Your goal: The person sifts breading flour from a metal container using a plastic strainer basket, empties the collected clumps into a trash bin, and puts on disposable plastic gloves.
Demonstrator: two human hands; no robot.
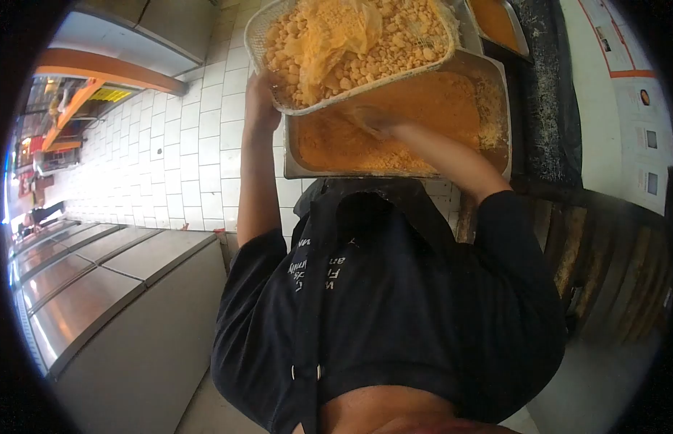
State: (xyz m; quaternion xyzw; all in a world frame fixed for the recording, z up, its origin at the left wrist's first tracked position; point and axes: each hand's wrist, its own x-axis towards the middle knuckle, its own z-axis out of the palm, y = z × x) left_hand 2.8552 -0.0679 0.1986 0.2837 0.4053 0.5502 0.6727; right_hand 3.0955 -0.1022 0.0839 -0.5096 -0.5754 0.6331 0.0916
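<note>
My left hand (263, 101) grips the left rim of a white perforated basket (255, 43) full of yellow-orange lumps (394, 45) and a crumpled, powder-covered plastic bag (331, 45). The basket is held tilted over the far part of a metal tray (505, 119) that contains orange powder (430, 105) with crumbs along its near and right edges. Over the powder, just below the basket, is my right hand (373, 121), smeared by motion, so its fingers cannot be made out.
A smaller metal tray with orange contents (495, 23) stands at the upper right, beside a dark powder-dusted surface (542, 94). Steel-topped cabinets (112, 260) are at the lower left. An orange frame (109, 66) stands beyond the white tiled floor (199, 137).
</note>
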